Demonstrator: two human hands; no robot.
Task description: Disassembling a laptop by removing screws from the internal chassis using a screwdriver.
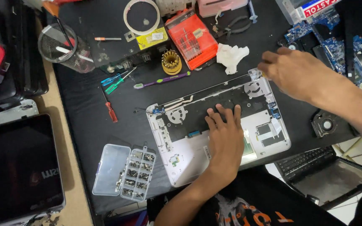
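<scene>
An opened white laptop shell lies on the black mat, its inside facing up, with fan cut-outs and a dark keyboard back. My left hand rests flat on the shell's middle, fingers spread toward the far edge and holding nothing. At the shell's far right corner is my right hand, fingers curled with the tips against the corner. Whether something small is pinched there is hidden. A crumpled white tissue lies just beyond the shell.
A clear screw organiser box sits open at the near left. Beyond it lie a red screwdriver, a purple toothbrush, an orange bit case and a mesh cup. Blue circuit boards and a black fan lie right; a closed laptop lies left.
</scene>
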